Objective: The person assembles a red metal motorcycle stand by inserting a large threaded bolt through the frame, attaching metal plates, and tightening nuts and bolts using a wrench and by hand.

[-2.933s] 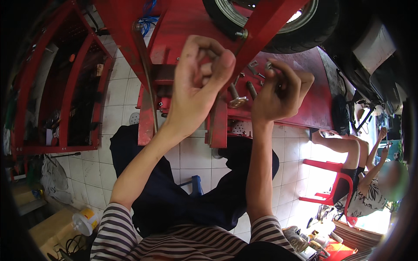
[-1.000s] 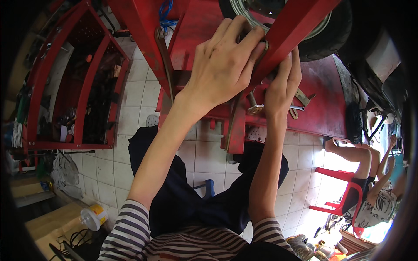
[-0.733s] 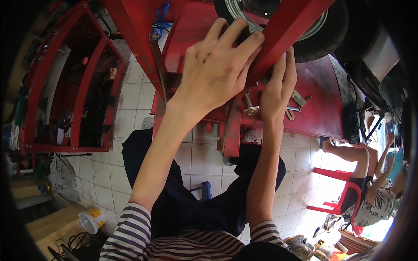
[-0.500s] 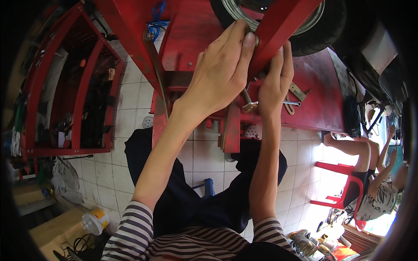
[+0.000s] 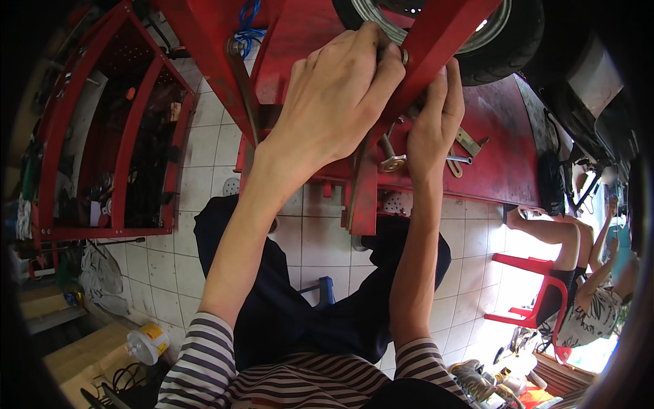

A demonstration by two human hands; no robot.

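A red steel beam [image 5: 436,41] slants between my two hands. On its left, my left hand [image 5: 334,95] is closed in a pinch, thumb and forefinger beside a small metal fastener [image 5: 405,57] on the beam. Whatever the pinch holds is hidden. My right hand [image 5: 434,126] is closed against the beam's right side, fingers together and partly behind it; what they grip is out of sight. Just left of my right wrist is a round-ended metal bolt or pin [image 5: 393,162]. A flat metal bracket [image 5: 467,143] and a socket-ended metal rod [image 5: 460,159] lie to its right.
A black tyre [image 5: 501,58] lies on the red platform [image 5: 504,143] beyond my hands. To the left stands a red shelf frame [image 5: 126,136]; a blue wire bundle [image 5: 248,34] is at the top. Another person sits on a red chair [image 5: 524,262] at right. A white bucket [image 5: 146,343] is lower left.
My left hand has shifted slightly left and up, its knuckles turned and the thumb bent more around the fastener. My right hand has moved only slightly.
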